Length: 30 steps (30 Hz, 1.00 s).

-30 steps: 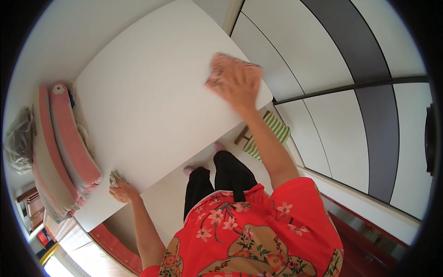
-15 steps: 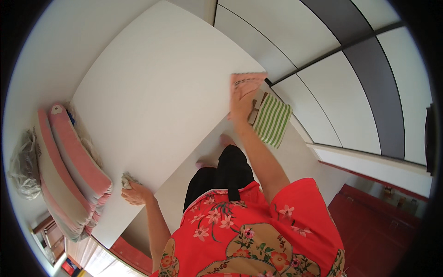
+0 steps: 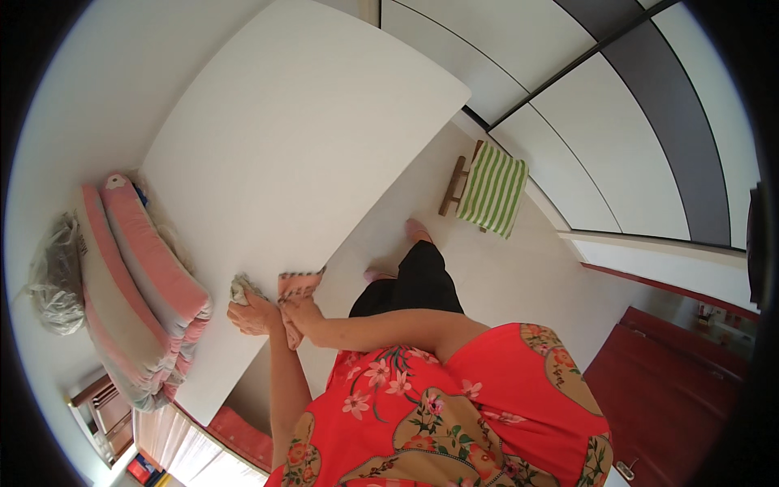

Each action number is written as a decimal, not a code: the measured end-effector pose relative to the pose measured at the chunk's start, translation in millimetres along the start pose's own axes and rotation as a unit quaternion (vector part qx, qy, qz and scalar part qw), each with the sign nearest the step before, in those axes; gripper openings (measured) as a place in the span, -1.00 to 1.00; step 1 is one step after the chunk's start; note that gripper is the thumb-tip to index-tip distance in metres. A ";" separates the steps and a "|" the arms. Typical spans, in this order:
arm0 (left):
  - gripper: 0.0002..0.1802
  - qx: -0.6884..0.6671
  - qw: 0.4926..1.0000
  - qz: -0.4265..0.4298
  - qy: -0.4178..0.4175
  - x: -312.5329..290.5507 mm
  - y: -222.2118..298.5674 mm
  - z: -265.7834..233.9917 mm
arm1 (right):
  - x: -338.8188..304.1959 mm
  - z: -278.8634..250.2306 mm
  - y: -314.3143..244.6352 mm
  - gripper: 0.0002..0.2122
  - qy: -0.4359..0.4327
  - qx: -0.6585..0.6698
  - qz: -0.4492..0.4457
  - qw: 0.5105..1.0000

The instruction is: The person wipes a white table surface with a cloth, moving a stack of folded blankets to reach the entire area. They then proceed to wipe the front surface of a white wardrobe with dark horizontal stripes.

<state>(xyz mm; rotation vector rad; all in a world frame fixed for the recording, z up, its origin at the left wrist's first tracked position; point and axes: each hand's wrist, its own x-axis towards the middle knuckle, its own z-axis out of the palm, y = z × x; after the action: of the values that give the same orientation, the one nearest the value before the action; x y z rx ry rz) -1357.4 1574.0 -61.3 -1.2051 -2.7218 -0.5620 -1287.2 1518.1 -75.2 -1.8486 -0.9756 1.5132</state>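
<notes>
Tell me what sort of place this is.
Probably a room in a home, perhaps a bedroom: long pink-striped cushions at the left of a white table, a green-striped stool, and wardrobe-like panelled doors.

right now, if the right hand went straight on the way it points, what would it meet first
Probably the left hand, which lies just left of the right hand and its pink cloth; this one view leaves unclear whether they touch.

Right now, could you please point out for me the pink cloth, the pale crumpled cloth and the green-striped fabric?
Pink cloth (image 3: 299, 284): head view, on its upper, spread part.
Pale crumpled cloth (image 3: 241, 287): head view, on its exposed bunched end.
Green-striped fabric (image 3: 492, 190): head view, on its middle.
</notes>
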 end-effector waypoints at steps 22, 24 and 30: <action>-0.56 -0.056 0.997 0.041 0.017 -5.3 -2.5 -7.4 | 179.0 -332.8 -8.9 -0.44 0.633 0.093 -0.057 0.767; -0.57 -0.051 0.998 0.036 0.022 -4.7 -3.7 -6.3 | 187.6 -358.4 -11.6 -0.44 0.648 0.076 -0.045 0.756; -0.64 -0.021 0.999 0.034 -0.037 0.9 22.1 -17.8 | 197.0 -440.6 -9.8 -0.50 0.617 0.041 -0.074 0.783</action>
<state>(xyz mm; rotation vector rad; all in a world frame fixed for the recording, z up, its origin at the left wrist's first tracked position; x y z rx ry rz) -1342.6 1581.5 -38.3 -1.3484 -2.7306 -0.5804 -838.7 1696.2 -87.4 -2.0413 -0.3420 0.0259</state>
